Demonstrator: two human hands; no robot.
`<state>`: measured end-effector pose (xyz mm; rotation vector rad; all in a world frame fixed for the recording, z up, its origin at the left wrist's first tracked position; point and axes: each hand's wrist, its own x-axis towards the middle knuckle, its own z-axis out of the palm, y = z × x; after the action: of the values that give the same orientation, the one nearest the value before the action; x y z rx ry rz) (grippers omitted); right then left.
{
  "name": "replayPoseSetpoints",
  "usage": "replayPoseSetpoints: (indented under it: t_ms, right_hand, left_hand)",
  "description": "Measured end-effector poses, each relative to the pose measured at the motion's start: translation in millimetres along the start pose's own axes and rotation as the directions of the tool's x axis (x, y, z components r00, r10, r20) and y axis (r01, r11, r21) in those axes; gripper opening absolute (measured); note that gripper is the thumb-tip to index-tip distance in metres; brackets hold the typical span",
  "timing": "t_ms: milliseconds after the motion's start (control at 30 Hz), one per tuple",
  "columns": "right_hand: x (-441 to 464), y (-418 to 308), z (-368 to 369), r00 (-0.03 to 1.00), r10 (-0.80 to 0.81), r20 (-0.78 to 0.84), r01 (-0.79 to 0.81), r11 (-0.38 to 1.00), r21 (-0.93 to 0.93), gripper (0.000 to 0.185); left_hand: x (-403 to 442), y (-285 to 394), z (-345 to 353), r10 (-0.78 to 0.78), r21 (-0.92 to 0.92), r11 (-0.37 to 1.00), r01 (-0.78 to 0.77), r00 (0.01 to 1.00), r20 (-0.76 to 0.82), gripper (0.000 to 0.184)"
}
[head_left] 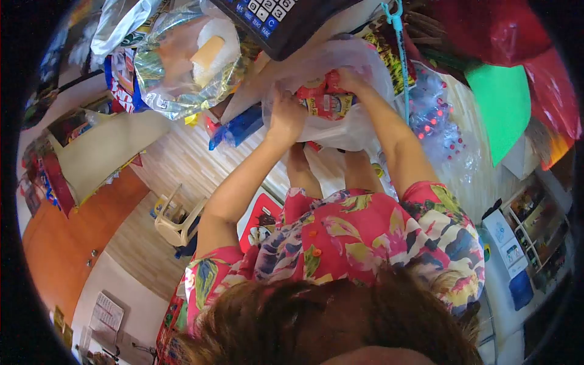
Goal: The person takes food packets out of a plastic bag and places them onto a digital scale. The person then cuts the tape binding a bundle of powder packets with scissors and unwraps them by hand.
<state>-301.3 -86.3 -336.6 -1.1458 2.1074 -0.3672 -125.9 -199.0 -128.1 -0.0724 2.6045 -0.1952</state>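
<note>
A whitish translucent plastic bag (359, 131) hangs open in front of my body, with several red packets (331, 106) with yellow labels inside it. My left hand (287, 115) is closed at the bag's left side, its fingers gripping the plastic near the opening. Reaching in from the right, my right hand (354, 84) has its fingers closed on a red packet at the top of the pile. The fingertips of both hands are partly hidden by the plastic and the packets.
A dark weighing scale (286, 27) with a keypad stands just beyond the bag. Clear plastic packaging (182, 67) lies at upper left. A light blue cord (401, 61) hangs to the right, near bagged goods with red dots (432, 115). A beige plastic chair (176, 219) stands lower left.
</note>
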Motion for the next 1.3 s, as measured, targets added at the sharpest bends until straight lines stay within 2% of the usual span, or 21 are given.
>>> replayPoseSetpoints:
  t_ms: [100,200,300,400,500,567,633,700,733,800,900,967,1000,1033,1100,1133,1167,1300]
  right_hand:
    - [-14.0,3.2,32.0,0.955,-0.119,-0.273,0.053,0.970,-0.237,0.034]
    - [-26.9,-2.6,41.0,0.909,-0.124,-0.397,-0.043,0.921,-0.387,0.030]
    - [-32.0,1.4,30.9,0.992,0.062,-0.112,-0.091,0.957,-0.275,0.052]
    - [-32.9,11.5,20.7,0.988,0.132,0.075,-0.107,0.958,-0.266,0.052]
    - [-38.5,22.9,22.5,0.997,-0.021,-0.077,0.008,0.987,-0.162,0.023]
    - [-46.3,17.8,-5.3,0.962,-0.080,-0.261,0.110,0.989,0.102,0.028]
    - [-45.4,20.2,-33.2,0.914,-0.098,-0.395,0.188,0.962,0.197,0.031]
    - [-19.4,36.2,-55.3,0.890,-0.080,-0.449,0.179,0.966,0.184,0.032]
    - [-8.2,41.5,-67.7,0.887,-0.050,-0.459,0.159,0.967,0.202,0.031]
    - [8.9,42.9,-85.1,0.915,0.091,-0.392,0.047,0.943,0.329,0.030]
    - [3.9,22.9,-112.1,0.957,0.084,-0.277,0.026,0.928,0.373,0.028]
    - [-10.6,9.6,-113.2,0.990,0.094,-0.102,-0.048,0.922,0.385,0.029]
    - [-12.3,4.6,-102.6,0.988,0.119,-0.102,-0.092,0.968,0.234,0.028]
    - [-14.0,-0.4,-92.0,0.984,0.143,-0.103,-0.136,0.988,0.073,0.026]
    - [-19.8,-5.8,-69.0,0.982,0.169,-0.088,-0.183,0.967,-0.177,0.025]
    - [-22.5,-3.1,-58.8,0.983,0.171,-0.067,-0.182,0.958,-0.223,0.025]
    - [-24.8,1.0,-50.0,0.985,0.167,-0.034,-0.171,0.958,-0.229,0.025]
    - [-19.0,21.3,-43.6,0.985,0.158,0.068,-0.139,0.966,-0.219,0.026]
  left_hand:
    - [-0.2,-3.4,18.2,-0.028,-0.022,0.999,0.023,0.968,-0.251,0.017]
    - [-3.7,-1.5,25.3,-0.077,-0.156,0.987,0.025,0.939,-0.336,0.016]
    - [-2.3,7.6,27.1,-0.063,-0.150,0.988,0.040,0.987,-0.150,0.017]
    - [4.6,14.6,30.6,-0.079,-0.168,0.985,0.030,0.952,-0.296,0.017]
    - [13.4,15.4,19.9,-0.081,-0.185,0.982,0.035,0.967,-0.242,0.021]
    - [22.8,15.1,26.0,-0.148,-0.111,0.987,0.117,0.930,-0.337,0.022]
    - [27.4,18.9,25.7,-0.193,-0.064,0.981,0.183,0.906,-0.377,0.024]
    - [33.3,20.7,19.0,-0.225,-0.033,0.973,0.230,0.901,-0.372,0.026]
    - [35.6,24.5,14.4,-0.197,-0.090,0.980,0.177,0.909,-0.368,0.025]
    - [41.0,38.7,3.0,-0.140,-0.205,0.976,0.069,0.923,-0.359,0.024]
    - [73.5,60.8,-17.6,0.085,-0.222,0.971,-0.090,0.996,-0.030,0.022]
    - [107.1,68.8,34.8,0.066,-0.217,0.974,-0.065,0.998,-0.004,0.021]
    - [124.8,72.4,59.1,0.054,-0.214,0.976,-0.052,0.999,0.005,0.021]
    - [134.3,69.2,70.5,-0.068,-0.417,0.907,0.064,0.998,0.004,0.023]
    - [144.5,48.0,96.2,-0.289,-0.754,0.608,0.248,0.954,0.081,0.027]
    - [153.6,39.0,137.3,-0.302,-0.599,0.790,0.136,0.935,-0.186,0.028]
    - [157.5,31.6,155.4,-0.306,-0.591,0.796,0.134,0.931,-0.201,0.028]
    - [157.5,14.8,157.2,-0.266,-0.638,0.761,0.121,0.954,-0.137,0.028]
